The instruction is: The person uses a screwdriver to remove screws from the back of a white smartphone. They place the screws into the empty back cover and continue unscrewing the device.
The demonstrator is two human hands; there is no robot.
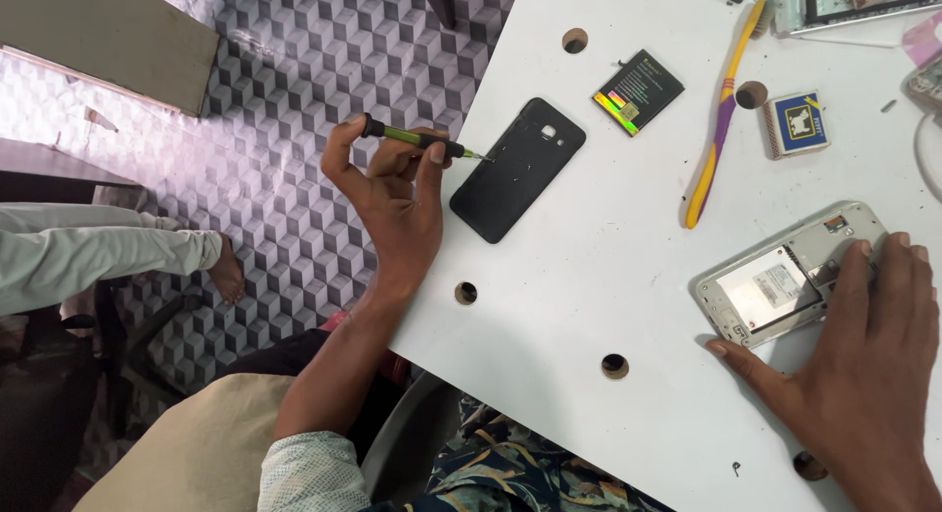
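Note:
My left hand grips a small green and black screwdriver near the table's left edge, its tip pointing right toward a black phone back cover lying flat. My right hand rests flat on an opened silver phone body at the right, fingers over its upper end. A phone battery with a green and yellow label lies above the cover.
The white table has several round holes. A yellow and purple toothbrush and a small blue matchbox lie near the top right, with trays and parts beyond. Another person's leg and bare foot are on the patterned floor.

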